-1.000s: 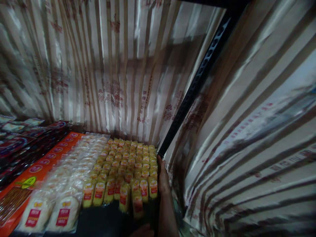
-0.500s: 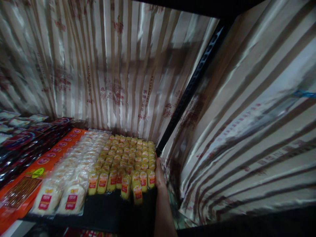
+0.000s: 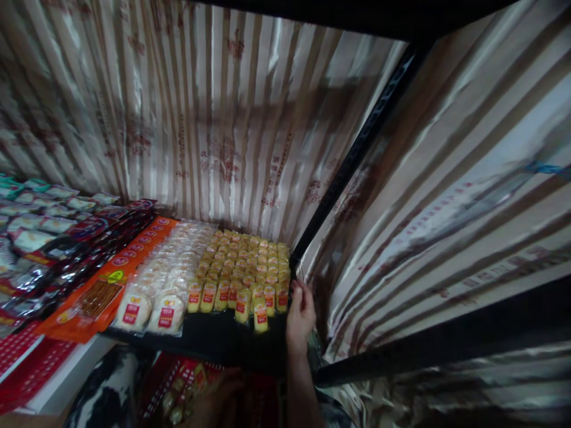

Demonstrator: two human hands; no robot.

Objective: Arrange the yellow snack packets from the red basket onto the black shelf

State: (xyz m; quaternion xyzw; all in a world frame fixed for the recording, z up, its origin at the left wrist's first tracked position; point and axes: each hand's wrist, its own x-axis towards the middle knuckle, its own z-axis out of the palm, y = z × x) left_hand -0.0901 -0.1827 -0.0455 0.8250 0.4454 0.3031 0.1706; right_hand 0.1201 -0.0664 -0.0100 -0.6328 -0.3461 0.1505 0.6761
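My right hand (image 3: 301,315) is at the right end of the dark shelf (image 3: 218,342), close to the black upright post. Its fingers are curled together beside the last row of small yellow snack packets (image 3: 241,261); anything inside them is hidden. A thin cord shows just above the fingertips. Lower down, my left hand (image 3: 218,395) is dark and blurred over a red basket (image 3: 156,386) holding some yellow packets (image 3: 178,389). Its fingers cannot be made out. Rows of clear-wrapped round white cakes (image 3: 166,312) lie left of the yellow packets.
A large orange snack packet (image 3: 100,291) and dark red packets (image 3: 93,235) lie further left. The black post (image 3: 357,151) slants up at the corner. Striped plastic sheeting (image 3: 232,119) hangs behind and to the right. A black bar (image 3: 428,333) crosses low on the right.
The view has tilted down and left, bringing the red basket and my left hand into sight. My right hand has drawn slightly back from the post, its fingers now curled.
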